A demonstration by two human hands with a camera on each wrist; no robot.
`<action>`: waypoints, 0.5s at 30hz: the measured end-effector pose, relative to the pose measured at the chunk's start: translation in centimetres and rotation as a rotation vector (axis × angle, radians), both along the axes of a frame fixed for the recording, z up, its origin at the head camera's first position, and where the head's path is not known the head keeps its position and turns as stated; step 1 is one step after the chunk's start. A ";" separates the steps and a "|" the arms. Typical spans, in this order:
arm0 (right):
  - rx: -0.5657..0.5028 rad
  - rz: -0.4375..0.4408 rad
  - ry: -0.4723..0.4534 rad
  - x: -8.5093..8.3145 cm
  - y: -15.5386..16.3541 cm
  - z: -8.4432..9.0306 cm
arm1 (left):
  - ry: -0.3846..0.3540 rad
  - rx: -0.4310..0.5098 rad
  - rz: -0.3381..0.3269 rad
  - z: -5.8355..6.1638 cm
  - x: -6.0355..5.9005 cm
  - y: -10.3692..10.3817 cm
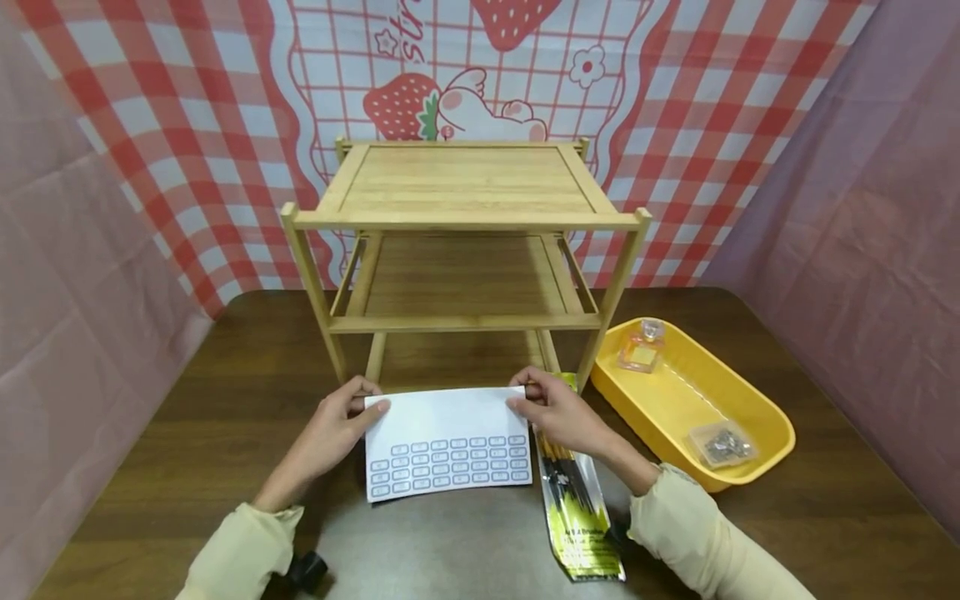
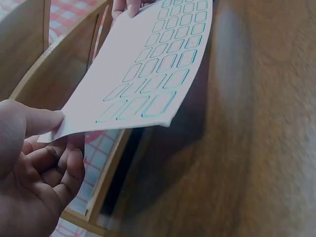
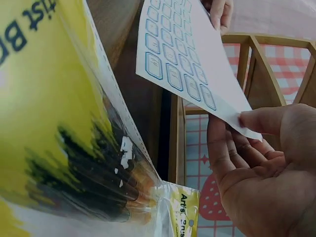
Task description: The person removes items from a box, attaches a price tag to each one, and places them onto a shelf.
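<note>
A white sheet point(image 1: 447, 418) printed with rows of outlined boxes is held above a dark wooden counter point(image 1: 168, 425), in front of a three-tiered wooden rack point(image 1: 465, 221). Supported only at its far corners, it could crease or tear should the left hand point(image 1: 330, 427) and right hand point(image 1: 564, 412) pull unevenly, and its free near edge could sag. Too light a pinch might let a corner slip. Its right side runs just beside a packet of artist brushes point(image 1: 579, 525), which it could catch if lowered askew. Each grip pinches one corner, thumb on top, fingers curled beneath, as both wrist views show. The forearms reach in from either side, angled inward, pale sleeves point(image 1: 238, 546) gathered around them.
</note>
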State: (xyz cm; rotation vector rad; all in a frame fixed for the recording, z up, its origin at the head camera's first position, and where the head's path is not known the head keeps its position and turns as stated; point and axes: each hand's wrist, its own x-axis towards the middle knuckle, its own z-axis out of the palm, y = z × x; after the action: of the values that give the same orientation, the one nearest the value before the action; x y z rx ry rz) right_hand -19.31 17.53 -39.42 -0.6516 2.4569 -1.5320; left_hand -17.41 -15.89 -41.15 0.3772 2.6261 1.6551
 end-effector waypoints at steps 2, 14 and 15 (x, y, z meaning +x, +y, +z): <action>-0.014 -0.018 -0.024 0.1 0.2 0.2 | 0.001 0.018 0.009 0.3 0.0 0.2; -0.127 -0.082 0.011 0.9 1.1 1.4 | -0.112 0.267 0.041 1.7 0.4 1.3; -0.142 -0.082 0.016 0.9 1.2 1.5 | -0.118 0.283 0.038 1.8 0.5 1.4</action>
State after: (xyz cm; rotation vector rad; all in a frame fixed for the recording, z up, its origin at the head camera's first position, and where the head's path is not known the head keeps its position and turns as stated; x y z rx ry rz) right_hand -18.43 18.72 -37.95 -0.5945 2.4308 -1.7522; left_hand -16.91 -14.49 -39.37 0.2263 2.3346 2.0002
